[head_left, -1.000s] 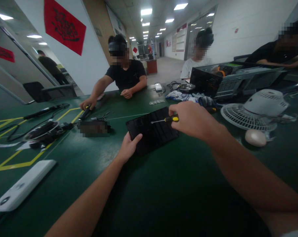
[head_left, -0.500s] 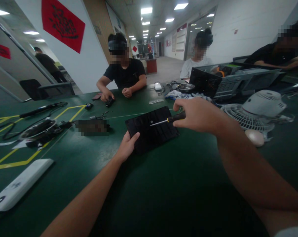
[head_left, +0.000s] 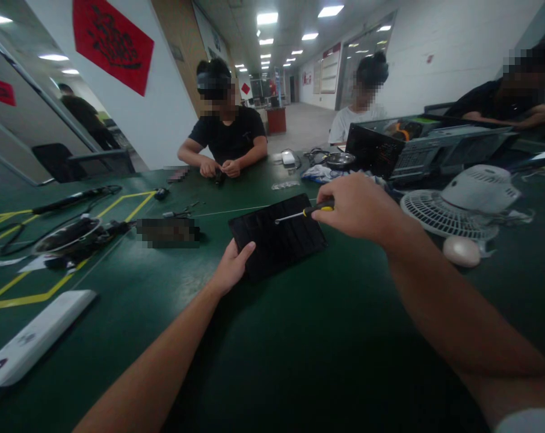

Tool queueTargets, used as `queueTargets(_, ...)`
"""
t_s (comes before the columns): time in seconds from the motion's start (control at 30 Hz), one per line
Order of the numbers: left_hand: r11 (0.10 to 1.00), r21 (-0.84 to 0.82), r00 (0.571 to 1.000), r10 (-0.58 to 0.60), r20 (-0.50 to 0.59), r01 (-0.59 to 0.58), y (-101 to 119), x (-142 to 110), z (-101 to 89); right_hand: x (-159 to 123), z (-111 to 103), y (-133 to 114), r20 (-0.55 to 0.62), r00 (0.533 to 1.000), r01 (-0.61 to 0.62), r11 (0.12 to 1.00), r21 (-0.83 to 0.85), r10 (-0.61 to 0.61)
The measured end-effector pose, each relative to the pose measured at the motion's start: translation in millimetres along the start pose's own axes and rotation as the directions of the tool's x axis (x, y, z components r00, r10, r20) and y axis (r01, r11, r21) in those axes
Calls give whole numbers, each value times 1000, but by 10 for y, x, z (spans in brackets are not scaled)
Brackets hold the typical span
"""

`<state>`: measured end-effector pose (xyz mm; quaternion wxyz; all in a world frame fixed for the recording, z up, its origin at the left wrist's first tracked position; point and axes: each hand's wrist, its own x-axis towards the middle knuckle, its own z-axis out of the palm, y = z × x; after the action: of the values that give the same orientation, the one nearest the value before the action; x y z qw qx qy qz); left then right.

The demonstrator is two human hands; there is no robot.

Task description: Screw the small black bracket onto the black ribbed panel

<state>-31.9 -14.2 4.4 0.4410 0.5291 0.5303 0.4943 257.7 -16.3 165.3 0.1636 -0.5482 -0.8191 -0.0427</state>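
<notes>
Head view showed the left hand [head_left: 231,264] pinching the near left corner of a flat black panel [head_left: 286,246], thumb laid over its face, the other fingers mostly hidden. Whether the panel rested on anything beneath could not be told. Over its far right part, the right hand [head_left: 363,207] had thumb and fingers pressed together around the handle of a yellow-and-black screwdriver [head_left: 308,211], its shaft slanting low across the panel to a small round bright spot [head_left: 277,222], perhaps a screw head; contact was too small to confirm. Done well, such work would probably have wanted the shaft stood squarer to that spot, light steady pressure, and the left thumb bracing the panel against twist. Around the panel spread a dark green tabletop [head_left: 299,337], dim and faintly glossy, with a long white casing [head_left: 35,340] and yellow tape lines [head_left: 20,302] to the panel's left. Right of the panel lay a white fan head [head_left: 448,213] beside a pale rounded object [head_left: 462,251]; beyond it stood an open computer case [head_left: 423,147]. Past the panel, a co-worker in black [head_left: 230,135] sat across the table, before a long corridor under bright ceiling lights [head_left: 267,18].
</notes>
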Motion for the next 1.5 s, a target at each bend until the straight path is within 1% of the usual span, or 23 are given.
queueTargets(0.27,1000,12,1000,18,7,-18,18,-1,0,39,71,25,-10,1000,-12,1000,-9,12)
queueTargets(0.53,999,41,1000,20,-17,-19,19,0,-11,-10,51,-62,-9,999,-33,999,-13,33)
queueTargets(0.77,998,54,1000,15,-5,-15,8,0,-21,-6,97,-172,108,990,-88,996,-34,91)
queueTargets(0.87,998,56,1000,16,-11,-15,19,-6,-16,2,89,-154,170,980,-94,993,-72,105)
queueTargets(0.93,999,47,1000,11,-15,-10,30,-14,-10,-5,55,-100,192,976,-90,993,-76,103)
queueTargets(1.03,999,34,1000,-17,-22,18,53,-31,-4,-33,-19,19,148,987,-64,998,-20,66)
queueTargets(1.1,999,40,999,-32,-26,33,68,-43,-1,-51,-64,88,97,995,-6,1000,12,5)
queueTargets(1.17,998,49,999,-33,-33,34,79,-51,0,-57,-91,126,48,998,36,999,7,-36)
queueTargets(1.3,998,55,999,-26,-46,29,88,-53,5,-36,-86,106,-11,1000,6,1000,-13,-6)
queueTargets(1.5,997,65,999,-29,-37,32,94,-59,8,-15,-38,36,-10,1000,-13,1000,0,13)
